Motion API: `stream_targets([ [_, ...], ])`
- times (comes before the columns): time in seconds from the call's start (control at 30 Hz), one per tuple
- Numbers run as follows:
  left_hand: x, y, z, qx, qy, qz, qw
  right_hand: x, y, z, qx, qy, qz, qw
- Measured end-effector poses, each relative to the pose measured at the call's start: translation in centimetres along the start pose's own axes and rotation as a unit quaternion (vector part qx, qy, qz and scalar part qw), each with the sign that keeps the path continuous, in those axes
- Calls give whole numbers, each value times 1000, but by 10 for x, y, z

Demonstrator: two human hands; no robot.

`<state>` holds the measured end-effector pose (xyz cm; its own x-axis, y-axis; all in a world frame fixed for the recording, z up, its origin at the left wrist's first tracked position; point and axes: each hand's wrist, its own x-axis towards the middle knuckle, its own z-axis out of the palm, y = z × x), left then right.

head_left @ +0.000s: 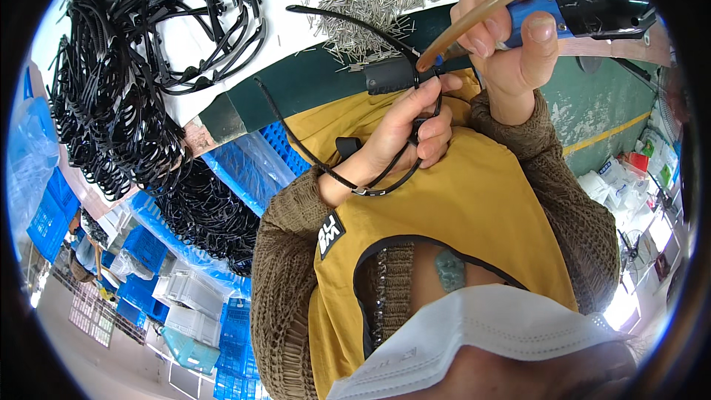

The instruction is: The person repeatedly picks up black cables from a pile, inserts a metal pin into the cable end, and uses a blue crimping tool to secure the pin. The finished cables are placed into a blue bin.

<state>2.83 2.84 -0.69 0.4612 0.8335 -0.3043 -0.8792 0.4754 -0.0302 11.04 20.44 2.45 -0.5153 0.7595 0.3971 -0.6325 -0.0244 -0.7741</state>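
My left hand (411, 122) pinches a black eyeglass frame (383, 191) in front of my apron. One of its temples (289, 141) reaches out to the left past my wrist, and another (350, 19) points up over the table. Wrapped around a blue and black powered hand tool, likely a screwdriver (536, 14), is my right hand (508, 44). A tan hose (489, 3) runs along the tool, its end at the tool's tip, close to the frame and my left fingertips. A dark block (391, 75) sits beside that spot at the table edge. The exact contact is hidden.
Loose small metal pins or screws (369, 0) are heaped on the white tabletop (283, 22). Many black eyeglass frames (111, 83) are piled at the left, some overhanging the edge. Below is a blue crate (250, 161) lined with plastic, near more frames (211, 211).
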Motion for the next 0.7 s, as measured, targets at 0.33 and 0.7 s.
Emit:
stream_targets([
  [0.33, 3, 0, -8, -66, -59, -6, 996, 8, 4, 5, 14, -13, 92, 996],
  [0.7, -35, 28, 9, 162, 67, 297, 939, 42, 37, -28, 424, 67, 18, 903],
])
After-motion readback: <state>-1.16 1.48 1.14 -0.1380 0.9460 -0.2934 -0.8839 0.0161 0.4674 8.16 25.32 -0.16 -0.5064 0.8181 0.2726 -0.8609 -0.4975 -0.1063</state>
